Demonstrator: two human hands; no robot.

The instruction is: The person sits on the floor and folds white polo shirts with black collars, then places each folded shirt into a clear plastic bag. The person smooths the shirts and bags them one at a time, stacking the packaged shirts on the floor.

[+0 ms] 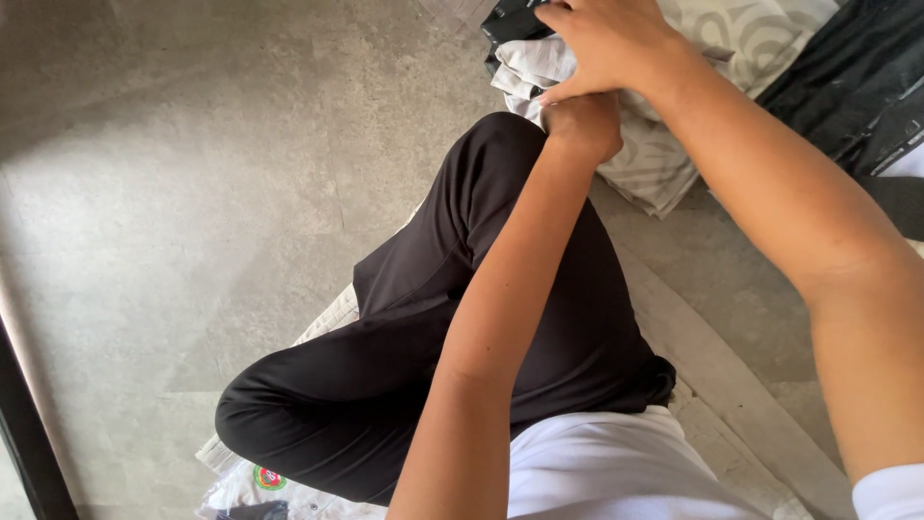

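Grey concrete floor [192,193], you seated cross-legged on it in black trousers [433,327] and a white shirt [597,472]. Both your hands are on a pale patterned cloth [664,159] bunched just past your knee, at the top of view. Your right hand [606,43] lies over it, fingers curled, gripping the white folds. Your left hand [582,125] sits just beneath, closed into the fabric. Dark clothing [857,77] lies beside the cloth, upper right. More pale fabric [318,327] lies under your legs.
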